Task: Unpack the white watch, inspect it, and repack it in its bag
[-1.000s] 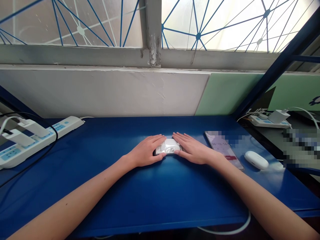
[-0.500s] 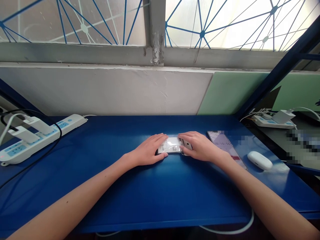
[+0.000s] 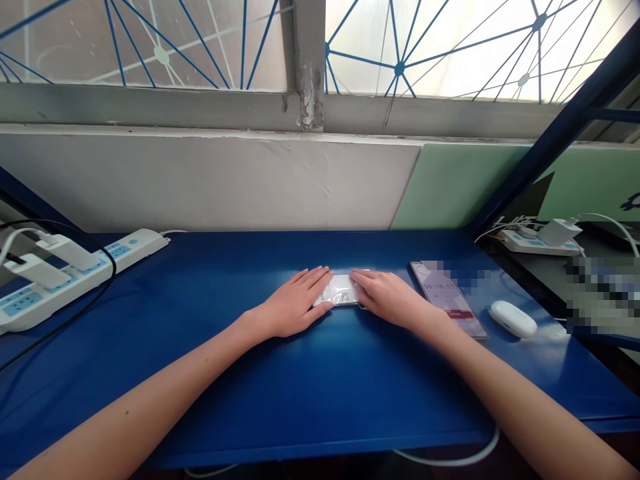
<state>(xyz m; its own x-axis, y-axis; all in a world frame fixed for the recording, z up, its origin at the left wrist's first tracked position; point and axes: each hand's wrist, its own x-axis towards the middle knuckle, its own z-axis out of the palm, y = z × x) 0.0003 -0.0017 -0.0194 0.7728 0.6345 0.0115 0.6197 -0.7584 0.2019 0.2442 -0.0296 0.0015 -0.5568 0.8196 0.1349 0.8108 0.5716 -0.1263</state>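
Note:
A small flat white packet with a glossy clear wrapping (image 3: 343,291) lies on the blue table (image 3: 320,387), between my two hands. My left hand (image 3: 296,304) rests flat over its left end, thumb along the near edge and fingers stretched out. Over the right end lies my right hand (image 3: 385,296), its fingers together and pressed on the packet. What is under the fingers is hidden.
To the right lie a phone showing a timer (image 3: 453,300) and a white oval case (image 3: 513,319). A power strip (image 3: 107,267) with plugs and a black cable is at the left. Another power strip (image 3: 543,245) sits beyond the right edge.
My right hand has closed its fingers together and now covers more of the packet's right end. My left hand stays on the left end. The view has shifted slightly.

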